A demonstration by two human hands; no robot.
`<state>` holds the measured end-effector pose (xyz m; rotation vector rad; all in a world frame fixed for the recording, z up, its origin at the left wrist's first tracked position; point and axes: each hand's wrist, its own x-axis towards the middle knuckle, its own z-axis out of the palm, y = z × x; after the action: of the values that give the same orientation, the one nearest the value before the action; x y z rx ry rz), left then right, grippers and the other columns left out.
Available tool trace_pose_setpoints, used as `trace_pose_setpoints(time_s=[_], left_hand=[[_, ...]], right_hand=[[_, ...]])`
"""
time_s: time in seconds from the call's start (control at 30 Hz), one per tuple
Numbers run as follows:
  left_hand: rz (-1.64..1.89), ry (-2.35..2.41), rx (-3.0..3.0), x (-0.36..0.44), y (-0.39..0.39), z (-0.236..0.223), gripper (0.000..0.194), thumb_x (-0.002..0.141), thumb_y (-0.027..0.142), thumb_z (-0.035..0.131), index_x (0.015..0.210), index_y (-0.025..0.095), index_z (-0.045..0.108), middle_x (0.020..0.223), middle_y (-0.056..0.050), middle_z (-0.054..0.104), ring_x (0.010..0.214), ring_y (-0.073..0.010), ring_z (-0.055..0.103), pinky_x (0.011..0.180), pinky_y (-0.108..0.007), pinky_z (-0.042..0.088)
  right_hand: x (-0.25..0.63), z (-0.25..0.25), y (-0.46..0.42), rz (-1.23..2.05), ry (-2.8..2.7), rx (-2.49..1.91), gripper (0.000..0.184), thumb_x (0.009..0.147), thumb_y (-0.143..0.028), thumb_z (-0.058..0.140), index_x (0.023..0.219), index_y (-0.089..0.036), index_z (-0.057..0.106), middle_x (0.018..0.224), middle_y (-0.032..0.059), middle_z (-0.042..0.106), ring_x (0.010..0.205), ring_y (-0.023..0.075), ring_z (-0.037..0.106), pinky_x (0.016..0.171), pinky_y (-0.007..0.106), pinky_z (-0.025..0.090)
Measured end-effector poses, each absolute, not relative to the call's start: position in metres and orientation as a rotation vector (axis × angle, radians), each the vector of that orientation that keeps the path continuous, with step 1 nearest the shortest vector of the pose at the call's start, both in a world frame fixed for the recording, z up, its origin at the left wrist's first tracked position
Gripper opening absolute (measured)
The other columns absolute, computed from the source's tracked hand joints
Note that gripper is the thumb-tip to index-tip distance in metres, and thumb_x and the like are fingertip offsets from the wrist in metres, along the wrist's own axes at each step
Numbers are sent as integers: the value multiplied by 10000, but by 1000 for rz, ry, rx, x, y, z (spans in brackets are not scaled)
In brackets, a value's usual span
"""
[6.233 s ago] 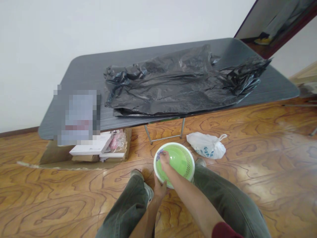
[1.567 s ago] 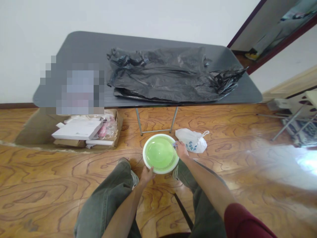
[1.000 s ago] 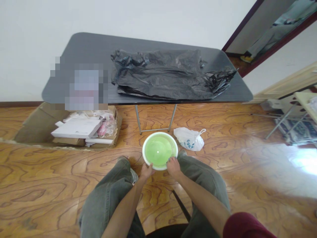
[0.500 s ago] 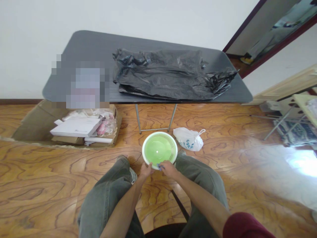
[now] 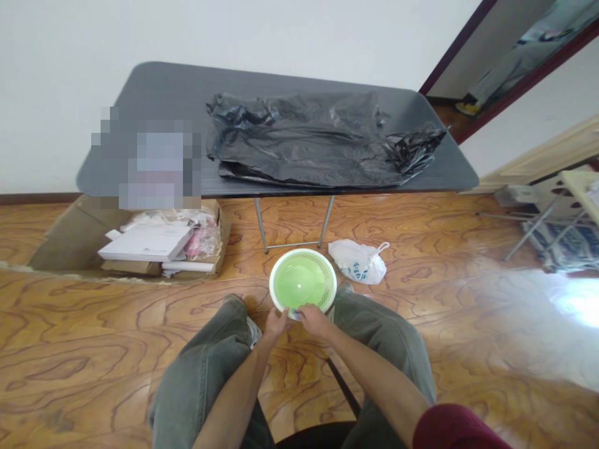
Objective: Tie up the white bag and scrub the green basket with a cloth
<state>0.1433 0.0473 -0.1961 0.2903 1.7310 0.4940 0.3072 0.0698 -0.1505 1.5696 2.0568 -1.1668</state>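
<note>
Between my knees sits a round green basin with a white rim [image 5: 275, 298]; small holes show along its right inner side. My left hand [image 5: 276, 322] is closed on the near-left part of the rim, thumb on top. At the near edge my right hand [image 5: 314, 320] is closed on a small blue object [image 5: 296, 313] that lies against the rim. Its kind is too small to make out. The two hands are close together but apart, and the fingers' undersides are hidden.
A dark folding table [image 5: 178, 81] bears a black plastic bag [image 5: 304, 149]. Under its left end stands a cardboard box [image 5: 70, 231] with a white flat box [image 5: 147, 242] and plastic wrap. A tied white plastic bag [image 5: 358, 260] lies right of the basin.
My right hand has moved slightly left along the rim with the small blue object, closer to my left hand. The view has shifted a little.
</note>
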Motion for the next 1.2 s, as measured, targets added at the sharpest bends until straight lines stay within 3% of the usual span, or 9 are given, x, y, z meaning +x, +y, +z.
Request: trace_pose_setpoints(time_s=[0.2, 0.37, 0.6, 0.77, 0.93, 1.1, 1.2], left_hand=[[493, 1743, 276, 143, 48, -195, 367, 942, 373, 922, 1128, 150, 698, 886, -94, 849, 810, -257, 874, 724, -315, 711], [497, 1734, 258, 144, 49, -190, 316, 953, 335, 913, 1058, 155, 675, 847, -73, 840, 764, -236, 867, 717, -298, 696], [487, 1725, 235, 143, 50, -186, 286, 959, 325, 906, 1006, 174, 668, 800, -74, 838, 805, -260, 881, 742, -313, 708], [499, 1712, 209, 142, 50, -186, 263, 983, 304, 881, 1051, 169, 666, 819, -88, 850, 829, -267, 886, 770, -338, 722], [519, 1696, 196, 142, 48, -189, 339, 953, 342, 915, 1103, 159, 672, 911, -117, 870, 832, -273, 887, 778, -361, 731], [518, 1670, 201, 140, 47, -189, 342, 984, 360, 886, 1141, 153, 664, 995, -148, 876, 892, -270, 888, 788, -351, 733], [511, 1655, 217, 138, 47, -189, 353, 966, 393, 900, 1101, 154, 678, 1050, -154, 873, 926, -272, 887, 830, -361, 732]], right_hand=[[317, -164, 74, -1083, 2111, 1420, 388, 1111, -199, 491, 1319, -117, 808, 1345, 193, 799, 1286, 271, 727, 1103, 349, 518], [352, -161, 91, -863, 2150, 1184, 344, 990, -99, 672, 1294, -145, 826, 1318, 185, 805, 1256, 269, 753, 1066, 330, 555], [390, -140, 130, -710, 2201, 1161, 308, 1021, -56, 593, 1078, -169, 874, 1227, 173, 837, 1248, 254, 760, 1096, 348, 562], [384, -143, 130, -676, 2156, 1180, 357, 1021, -40, 558, 1165, -127, 873, 1267, 207, 827, 1299, 288, 753, 1117, 382, 571], [354, -156, 111, -888, 1976, 1325, 334, 1003, -116, 648, 1255, -124, 867, 1329, 215, 821, 1284, 306, 777, 1059, 359, 591], [321, -175, 98, -1241, 1851, 1611, 342, 1044, -197, 625, 1268, -199, 882, 1350, 105, 841, 1288, 236, 781, 1072, 288, 566], [308, -180, 94, -1321, 1811, 1703, 351, 1056, -212, 616, 1301, -192, 867, 1383, 93, 830, 1305, 228, 771, 1096, 286, 551]])
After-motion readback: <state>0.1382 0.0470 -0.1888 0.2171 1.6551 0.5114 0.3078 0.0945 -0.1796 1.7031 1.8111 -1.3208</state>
